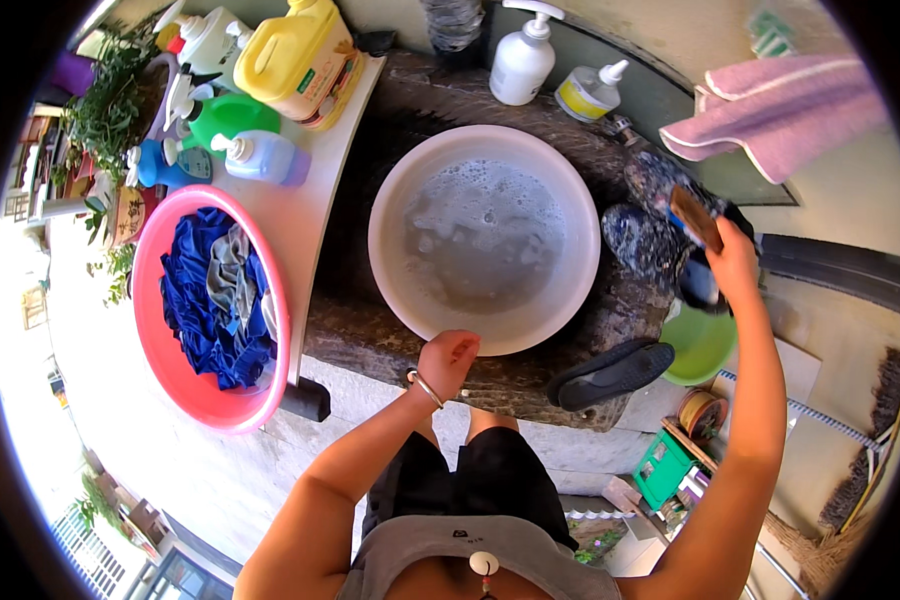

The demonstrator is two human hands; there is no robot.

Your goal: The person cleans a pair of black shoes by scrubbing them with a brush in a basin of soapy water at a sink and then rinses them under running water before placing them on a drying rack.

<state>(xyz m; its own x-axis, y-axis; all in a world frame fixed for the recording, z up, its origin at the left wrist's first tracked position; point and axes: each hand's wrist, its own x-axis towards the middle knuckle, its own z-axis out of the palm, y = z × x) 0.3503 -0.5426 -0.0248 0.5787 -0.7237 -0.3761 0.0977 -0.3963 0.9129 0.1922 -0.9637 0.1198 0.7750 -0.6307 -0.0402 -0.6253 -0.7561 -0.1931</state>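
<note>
My right hand (735,262) is closed on a wooden-backed brush (696,218), held out at the right over a pair of dark speckled shoes. One shoe (638,242) lies nearer the basin, the other shoe (660,182) just behind it; the hand and brush partly hide them. A pale round basin (382,290) of cloudy, sudsy water stands in front of me. At its near rim is my left hand (450,362), fingers curled in, a bangle on the wrist; nothing shows in it. Two dark insoles or slipper soles (610,374) lie at the slab's front right.
A dark, rough slab (350,335) carries the basin. Left stands a pink tub (145,320) of blue and grey clothes, beside a white table (315,200) with several bottles. Two pump bottles (522,65) stand behind the basin. A green basin (698,345) sits lower right; a pink towel (780,110) hangs above.
</note>
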